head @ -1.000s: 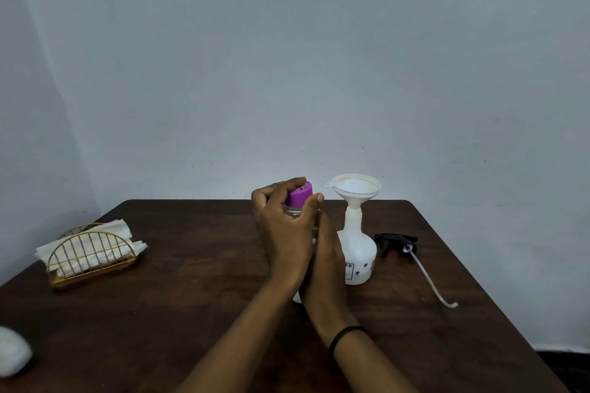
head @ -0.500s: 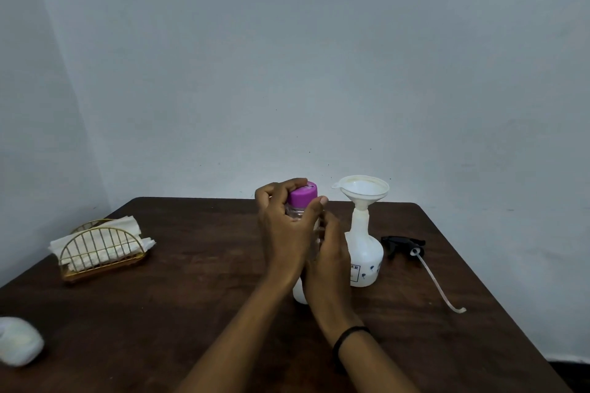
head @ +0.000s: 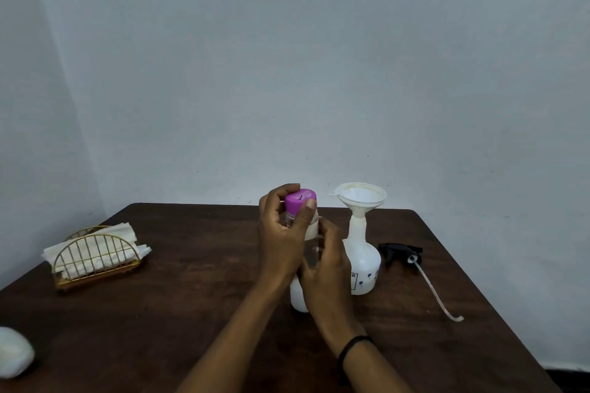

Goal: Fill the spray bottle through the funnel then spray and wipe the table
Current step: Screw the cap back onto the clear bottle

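Two hands on clear plastic bottle with purple cap (head: pixel 301 201), centre of dark brown wooden table (head: pixel 198 297). Left hand (head: pixel 282 233) curled round cap, apparently unscrewing; right hand (head: pixel 325 268) wrapped round bottle body. White plastic spray bottle (head: pixel 364 260) at 3 o'clock of it, just beside, white funnel (head: pixel 359 196) seated in neck. Pouring, spraying, wiping all pending. Black trigger sprayer head with dip tube (head: pixel 404 254) lying further at 3 o'clock. Gold wire napkin holder with white tissues (head: pixel 95 257) at 9 o'clock, well apart. Path to funnel unobstructed.
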The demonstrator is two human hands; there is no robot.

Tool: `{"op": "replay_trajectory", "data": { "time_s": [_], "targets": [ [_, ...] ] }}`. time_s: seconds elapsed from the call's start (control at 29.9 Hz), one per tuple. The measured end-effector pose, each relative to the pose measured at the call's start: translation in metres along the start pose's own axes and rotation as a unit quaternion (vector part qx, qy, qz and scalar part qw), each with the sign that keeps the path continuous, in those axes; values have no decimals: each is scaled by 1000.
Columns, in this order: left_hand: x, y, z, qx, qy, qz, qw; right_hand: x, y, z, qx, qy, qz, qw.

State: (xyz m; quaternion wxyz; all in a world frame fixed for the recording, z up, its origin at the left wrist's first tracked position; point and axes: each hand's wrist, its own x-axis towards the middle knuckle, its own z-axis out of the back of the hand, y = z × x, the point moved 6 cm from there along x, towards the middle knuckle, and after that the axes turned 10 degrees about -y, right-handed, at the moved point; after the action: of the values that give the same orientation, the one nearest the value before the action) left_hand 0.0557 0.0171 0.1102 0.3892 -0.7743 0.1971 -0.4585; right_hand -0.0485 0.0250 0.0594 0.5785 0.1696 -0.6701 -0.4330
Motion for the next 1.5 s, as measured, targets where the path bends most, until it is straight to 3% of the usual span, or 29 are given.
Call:
{"op": "replay_trajectory", "data": {
  "time_s": [0.13, 0.3, 0.37, 0.53, 0.7, 0.9, 1.1, 1.34, 1.5],
  "targets": [
    [1, 8, -3, -64, 17, 73, 995, 0, -2, -2, 3, 3, -7, 1000],
    [-3, 5, 0, 9, -11, 20, 1000, -1, -3, -3, 10, 4, -9, 1000],
    [-4, 4, 2, 2, -32, 15, 999, -1, -3, -3, 9, 7, -6, 1000],
    [-2, 15, -2, -22, -1, 54, 998, 0, -6, -3, 4, 8, -12, 1000],
    [-3, 5, 3, 2, -37, -4, 999, 0, -6, -3, 2, 8, -14, 1000],
    [3, 15, 6, 10, -46, 11, 999, 0, -6, -6, -8, 19, -13, 1000],
    [7, 19, 16, -12, -101, 40, 994, 0, -4, -4, -3, 26, -6, 1000],
    [3, 20, 4, -13, -11, 40, 999, 2, -7, -3, -2, 21, -15, 1000],
    [-2, 19, 0, -15, -13, 36, 999, 2, -9, -4, -17, 30, -19, 999]
  ]
}}
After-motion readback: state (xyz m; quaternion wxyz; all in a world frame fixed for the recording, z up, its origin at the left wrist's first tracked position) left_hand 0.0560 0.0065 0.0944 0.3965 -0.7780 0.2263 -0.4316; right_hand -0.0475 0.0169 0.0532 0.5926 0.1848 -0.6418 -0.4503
